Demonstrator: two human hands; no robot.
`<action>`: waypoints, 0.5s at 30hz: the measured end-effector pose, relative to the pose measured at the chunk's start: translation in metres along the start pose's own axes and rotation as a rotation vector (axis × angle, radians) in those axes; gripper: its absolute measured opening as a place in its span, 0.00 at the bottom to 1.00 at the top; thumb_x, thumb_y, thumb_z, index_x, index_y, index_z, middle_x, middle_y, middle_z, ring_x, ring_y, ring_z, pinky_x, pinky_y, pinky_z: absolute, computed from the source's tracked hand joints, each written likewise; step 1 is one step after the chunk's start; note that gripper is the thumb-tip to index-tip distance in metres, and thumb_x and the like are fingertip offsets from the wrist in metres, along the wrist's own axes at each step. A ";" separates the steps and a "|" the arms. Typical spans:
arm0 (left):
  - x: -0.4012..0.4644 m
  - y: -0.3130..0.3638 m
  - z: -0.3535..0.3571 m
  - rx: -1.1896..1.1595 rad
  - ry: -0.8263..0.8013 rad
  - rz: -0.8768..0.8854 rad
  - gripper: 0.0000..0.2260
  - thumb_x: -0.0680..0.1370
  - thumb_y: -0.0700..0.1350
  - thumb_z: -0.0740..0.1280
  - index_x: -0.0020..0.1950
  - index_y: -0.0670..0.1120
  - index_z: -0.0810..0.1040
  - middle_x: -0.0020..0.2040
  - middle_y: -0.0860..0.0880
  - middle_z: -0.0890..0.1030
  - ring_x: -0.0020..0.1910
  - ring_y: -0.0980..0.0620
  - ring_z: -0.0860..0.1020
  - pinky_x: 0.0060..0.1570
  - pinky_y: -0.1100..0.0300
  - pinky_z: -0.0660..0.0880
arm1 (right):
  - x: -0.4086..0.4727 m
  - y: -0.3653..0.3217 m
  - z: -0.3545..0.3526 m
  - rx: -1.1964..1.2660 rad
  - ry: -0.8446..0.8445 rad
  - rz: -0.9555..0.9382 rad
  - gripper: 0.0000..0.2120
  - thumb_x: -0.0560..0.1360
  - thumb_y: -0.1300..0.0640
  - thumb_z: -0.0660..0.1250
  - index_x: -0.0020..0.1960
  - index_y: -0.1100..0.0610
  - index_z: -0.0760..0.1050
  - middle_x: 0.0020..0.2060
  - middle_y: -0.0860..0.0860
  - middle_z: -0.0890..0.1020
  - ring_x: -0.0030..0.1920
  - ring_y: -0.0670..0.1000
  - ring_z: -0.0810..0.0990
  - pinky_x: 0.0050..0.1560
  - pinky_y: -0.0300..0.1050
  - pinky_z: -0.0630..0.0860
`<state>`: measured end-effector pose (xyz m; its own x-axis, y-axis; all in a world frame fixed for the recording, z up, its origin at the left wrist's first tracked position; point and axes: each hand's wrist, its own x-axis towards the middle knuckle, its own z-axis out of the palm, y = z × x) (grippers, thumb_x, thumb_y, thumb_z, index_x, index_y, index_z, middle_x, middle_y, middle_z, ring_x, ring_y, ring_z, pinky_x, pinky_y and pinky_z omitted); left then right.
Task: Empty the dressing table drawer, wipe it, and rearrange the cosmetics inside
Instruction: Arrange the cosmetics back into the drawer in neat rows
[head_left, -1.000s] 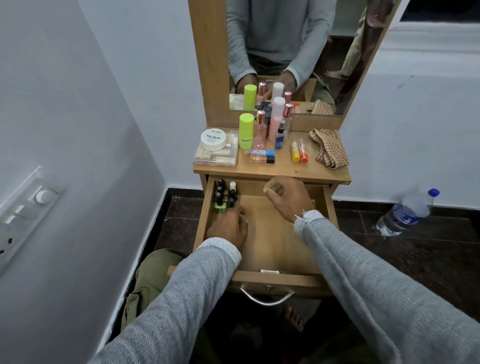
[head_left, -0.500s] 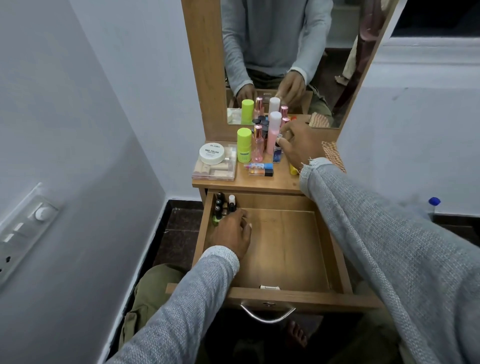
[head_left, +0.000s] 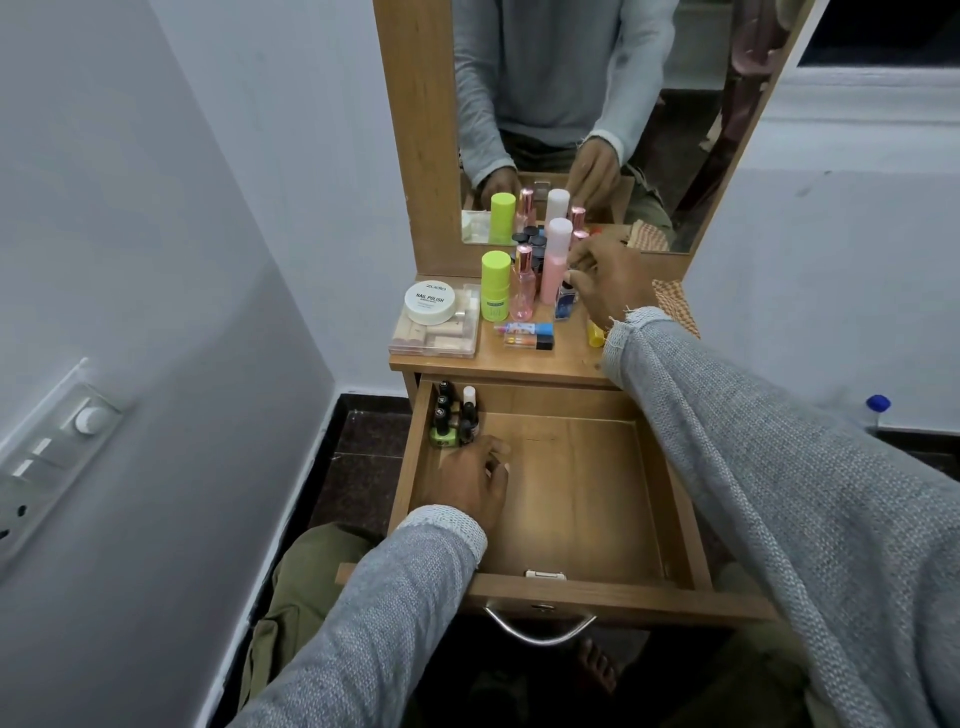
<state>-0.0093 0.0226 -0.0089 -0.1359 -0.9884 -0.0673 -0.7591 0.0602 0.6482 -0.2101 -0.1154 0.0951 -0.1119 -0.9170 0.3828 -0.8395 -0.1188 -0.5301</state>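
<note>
Your left hand rests loosely curled, gripping nothing, beside the nail polish bottles in the drawer's back-left corner; the remaining floor lies bare. Your right hand pinches a small blue bottle mid-tabletop, with two lying tubes near its front edge.

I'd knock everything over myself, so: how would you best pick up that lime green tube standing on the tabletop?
Grip the lime green tube around its upper body, coming down from above and the front. It stands upright, a pink bottle crowds its right side, and the white nail polish tub sits close on its left. The front is probably the clearest approach.
</note>
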 end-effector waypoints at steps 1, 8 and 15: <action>0.000 0.000 -0.001 -0.001 0.010 0.001 0.08 0.78 0.44 0.65 0.55 0.52 0.77 0.44 0.57 0.78 0.41 0.58 0.76 0.43 0.65 0.70 | -0.001 0.000 -0.001 0.013 0.017 0.005 0.05 0.73 0.61 0.70 0.49 0.56 0.77 0.44 0.52 0.80 0.44 0.50 0.77 0.49 0.49 0.79; 0.001 0.002 -0.003 -0.023 0.068 0.022 0.05 0.78 0.45 0.65 0.52 0.51 0.79 0.42 0.58 0.77 0.38 0.57 0.77 0.42 0.65 0.72 | -0.025 0.000 -0.010 0.103 0.058 -0.074 0.06 0.73 0.61 0.70 0.49 0.58 0.78 0.41 0.49 0.80 0.40 0.46 0.77 0.43 0.40 0.77; -0.001 0.000 0.000 -0.068 0.056 0.029 0.05 0.77 0.42 0.66 0.51 0.50 0.79 0.42 0.57 0.77 0.37 0.60 0.75 0.39 0.68 0.69 | -0.033 0.000 -0.017 0.104 0.057 -0.103 0.06 0.73 0.61 0.70 0.49 0.59 0.78 0.40 0.48 0.79 0.41 0.46 0.77 0.42 0.36 0.75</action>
<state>-0.0093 0.0236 -0.0087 -0.1201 -0.9927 -0.0070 -0.7098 0.0809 0.6997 -0.2154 -0.0785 0.0956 -0.0603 -0.8750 0.4804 -0.7887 -0.2532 -0.5602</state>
